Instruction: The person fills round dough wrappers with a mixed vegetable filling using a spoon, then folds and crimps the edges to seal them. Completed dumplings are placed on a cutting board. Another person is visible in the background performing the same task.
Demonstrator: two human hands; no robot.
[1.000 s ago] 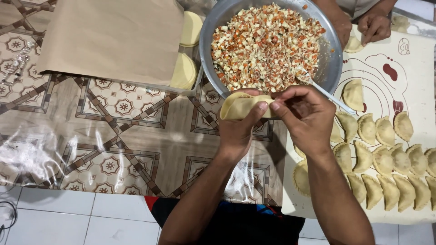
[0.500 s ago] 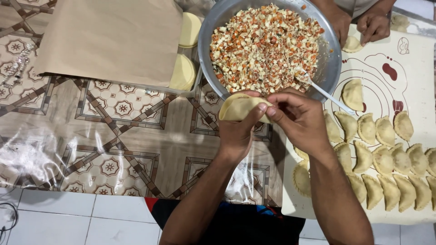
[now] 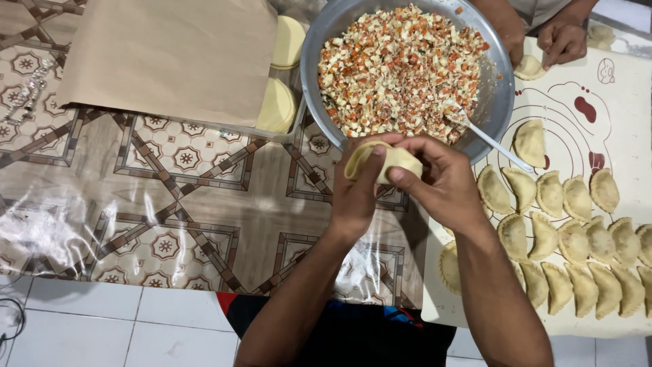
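You pinch a pale yellow dough pocket. The filling in the grey metal bowl is speckled orange, white and green. Your worktop wears a brown-and-cream geometric star pattern. The mat is white with dark red marks; the paper is plain tan.

You're pinching soft, matt dough, a pale folded dumpling, just below the metal bowl, whose dull brushed rim is catching little shine. Left of the bowl, smooth matt brown paper is lying over a worktop that is gleaming under clear glossy plastic film. Right of the bowl, a smooth white mat is looking matt.
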